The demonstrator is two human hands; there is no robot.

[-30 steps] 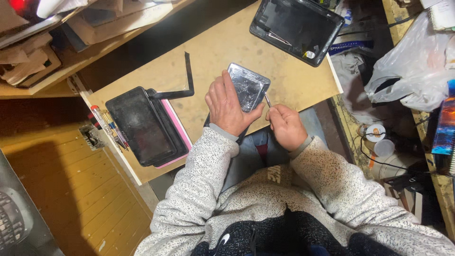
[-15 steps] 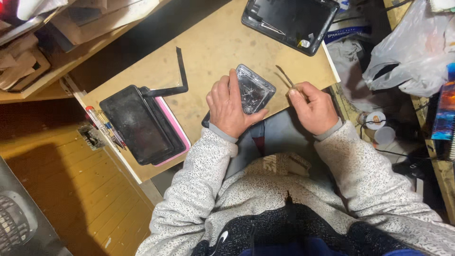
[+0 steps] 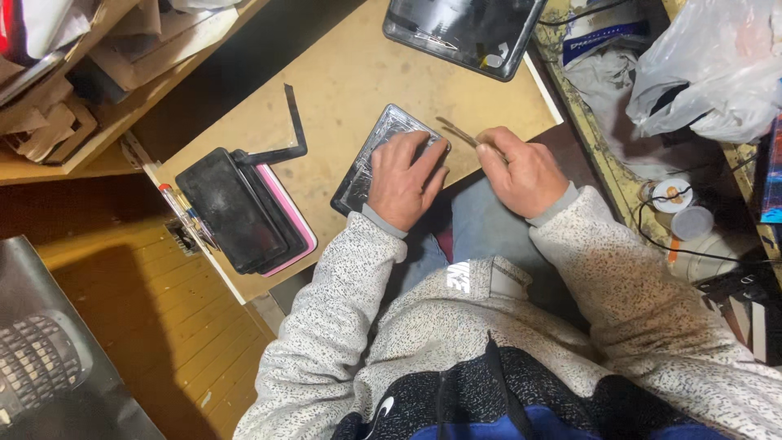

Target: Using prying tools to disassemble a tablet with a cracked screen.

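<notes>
The left hand (image 3: 403, 183) lies flat on the cracked phone (image 3: 371, 159) at the bench (image 3: 342, 90) edge, fingers spread, pinning it. The right hand (image 3: 521, 171) pinches thin tweezers (image 3: 456, 132), tip near the phone's top corner. Best kept shallow and steady, I'd say, so the glass doesn't splinter further.

Left hand (image 3: 405, 181) pressed flat on a cracked dark phone (image 3: 371, 159) at the table (image 3: 350, 73) edge, right hand (image 3: 521, 173) pinching thin tweezers (image 3: 456, 132) just beside it, stacked dark devices (image 3: 236, 208) to the left, black tablet (image 3: 460, 28) above, plastic bag (image 3: 709, 69) at right
</notes>
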